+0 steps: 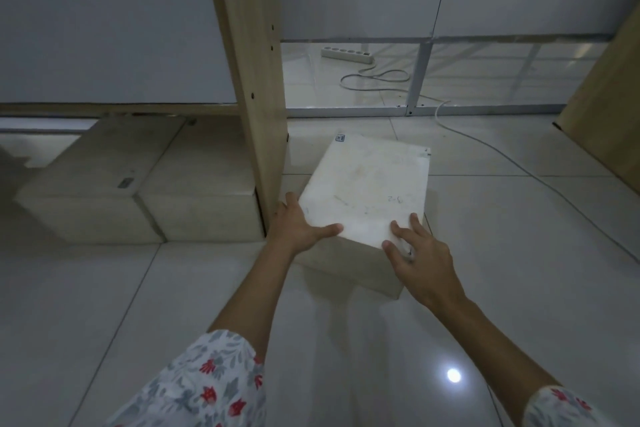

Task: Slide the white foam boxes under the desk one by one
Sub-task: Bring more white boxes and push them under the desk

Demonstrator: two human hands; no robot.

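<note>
Left hand point(300, 224): laid on the near left corner of the white foam box point(367, 189), thumb stretched along the near top edge, fingers wrapped onto the left side wall; no pinch is formed, the hand is spread flat against the box
Right hand point(420, 262): set on the near right corner of the same box, fingers spread and resting on the lid, palm over the corner edge; held apart, not clamped
Forearms: both are extended forward from floral-print sleeves point(211, 388) seen at the bottom of the view
White foam box: stood on the floor tiles point(502, 253), turned slightly so that its far end points toward the opening under the desk; its far left corner is just beside the foot of the wooden desk leg panel point(252, 80); faint handwriting and a small label are seen on the lid
Other foam boxes point(138, 184): two are seen side by side on the floor to the left of the leg panel, touching each other, the nearer one pressed against the panel
Wooden panel on the right point(609, 121): seen at the right edge of the view, well apart from the box
Power strip point(347, 55): lying on the floor far behind, near the wall, with its white cable point(485, 146) looped and trailed across the tiles to the right of the box
Floor tiles: glossy, with a round light reflection near the right forearm
</note>
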